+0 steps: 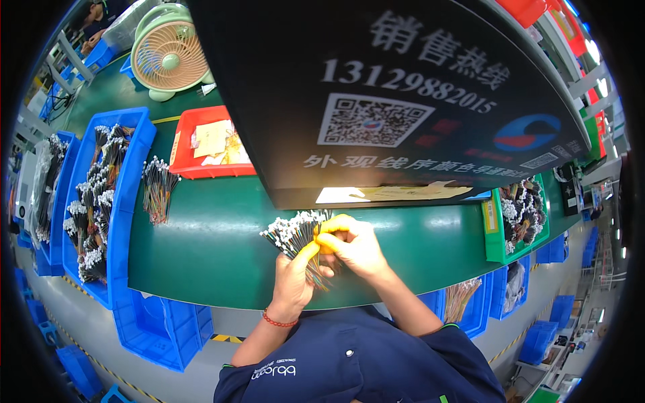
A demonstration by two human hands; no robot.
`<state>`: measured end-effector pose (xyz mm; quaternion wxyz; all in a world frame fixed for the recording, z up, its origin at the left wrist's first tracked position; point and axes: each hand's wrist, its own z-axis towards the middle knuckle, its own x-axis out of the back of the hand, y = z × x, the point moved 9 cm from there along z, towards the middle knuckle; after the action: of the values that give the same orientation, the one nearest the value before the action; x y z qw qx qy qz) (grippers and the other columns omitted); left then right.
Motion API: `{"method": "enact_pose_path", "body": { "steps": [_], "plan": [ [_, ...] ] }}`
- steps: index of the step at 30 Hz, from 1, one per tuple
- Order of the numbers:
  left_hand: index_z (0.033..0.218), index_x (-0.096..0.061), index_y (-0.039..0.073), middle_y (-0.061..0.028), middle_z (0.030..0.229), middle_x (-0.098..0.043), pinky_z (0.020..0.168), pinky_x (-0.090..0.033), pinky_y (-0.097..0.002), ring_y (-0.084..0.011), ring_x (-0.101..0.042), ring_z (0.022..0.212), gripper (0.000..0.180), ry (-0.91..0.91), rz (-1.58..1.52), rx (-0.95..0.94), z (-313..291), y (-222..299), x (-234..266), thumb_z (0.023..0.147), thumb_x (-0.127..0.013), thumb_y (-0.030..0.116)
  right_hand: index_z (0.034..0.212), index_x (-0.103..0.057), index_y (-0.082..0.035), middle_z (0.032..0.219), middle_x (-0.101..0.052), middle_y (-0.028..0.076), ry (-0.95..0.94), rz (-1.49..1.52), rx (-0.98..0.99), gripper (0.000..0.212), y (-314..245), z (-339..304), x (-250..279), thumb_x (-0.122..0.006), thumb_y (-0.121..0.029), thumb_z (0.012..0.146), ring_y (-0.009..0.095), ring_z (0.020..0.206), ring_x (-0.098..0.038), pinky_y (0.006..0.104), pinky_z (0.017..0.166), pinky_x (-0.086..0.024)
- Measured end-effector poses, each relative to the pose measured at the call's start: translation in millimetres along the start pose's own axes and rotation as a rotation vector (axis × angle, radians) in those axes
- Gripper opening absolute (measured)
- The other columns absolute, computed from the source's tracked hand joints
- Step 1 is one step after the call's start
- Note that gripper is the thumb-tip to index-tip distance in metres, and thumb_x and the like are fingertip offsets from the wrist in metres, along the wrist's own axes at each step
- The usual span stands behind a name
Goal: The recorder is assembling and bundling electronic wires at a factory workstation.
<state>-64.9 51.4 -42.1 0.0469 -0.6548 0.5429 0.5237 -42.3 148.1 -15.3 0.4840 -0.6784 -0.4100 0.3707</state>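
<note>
In front of my body, my left hand (294, 279) is closed round a fanned bundle of thin wire harnesses (293, 233). White connectors crowd the bundle's far end, and multicoloured wire tails hang below the grip. My right hand (357, 248) pinches at the bundle's right side, its thumb and forefinger together among the wires. Both hands have yellow coverings on some fingertips. Exactly which wires sit between the right fingertips is hidden. Left of the hands, another bundle of harnesses (160, 189) lies on the green tabletop (208, 248).
A large black panel (269, 114) overhangs the bench. On the left stand a long blue bin (136, 174) of harnesses, a red tray (215, 169) and a green-framed fan (170, 60). A green bin (496, 250) of harnesses is at right. Blue bins (161, 329) hang below the edge.
</note>
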Motion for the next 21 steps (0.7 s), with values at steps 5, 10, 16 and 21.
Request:
{"method": "enact_pose_path", "body": {
  "steps": [5,10,16,21],
  "plan": [
    [0.096,-0.053,-0.001,-0.0087,0.08,-0.059,0.043,-0.05,-0.0262,-0.0167,-0.059,0.063,0.016,0.031,0.086,-0.033,2,-3,3,0.083,-0.049,0.006,0.079,-0.055,0.002,0.078,-0.052,0.004,0.072,0.072,0.053,0.009,-1,-2,0,-0.059,-0.006,0.076,0.006,0.051,-0.05,0.0184,0.045,-0.041],
    [0.095,-0.053,0.0,-0.0081,0.086,-0.058,0.053,-0.053,-0.0261,-0.0161,-0.06,0.066,0.014,0.076,0.084,-0.177,1,8,3,0.083,-0.048,0.006,0.078,-0.055,0.0,0.072,-0.052,0.005,0.154,-0.447,0.54,0.008,-56,-20,-9,-0.056,-0.007,0.078,0.006,0.048,-0.048,0.0183,0.042,-0.04],
    [0.085,-0.053,0.002,-0.006,0.07,-0.056,0.037,-0.037,-0.0197,-0.0083,-0.047,0.048,0.009,0.038,0.103,-0.036,-1,5,7,0.084,-0.049,0.01,0.073,-0.052,-0.003,0.059,-0.048,0.001,0.024,0.603,-0.301,0.015,8,3,6,-0.051,-0.015,0.082,0.004,0.04,-0.037,0.0161,0.032,-0.029],
    [0.081,-0.053,0.005,-0.0038,0.066,-0.053,0.033,-0.026,-0.0169,-0.0042,-0.037,0.042,0.007,0.061,0.013,0.055,-3,0,3,0.084,-0.05,0.011,0.079,-0.052,-0.004,0.067,-0.051,0.001,0.09,0.787,-0.354,0.012,30,10,15,-0.051,-0.015,0.082,0.003,0.043,-0.036,0.0159,0.032,-0.028]
  ]
}}
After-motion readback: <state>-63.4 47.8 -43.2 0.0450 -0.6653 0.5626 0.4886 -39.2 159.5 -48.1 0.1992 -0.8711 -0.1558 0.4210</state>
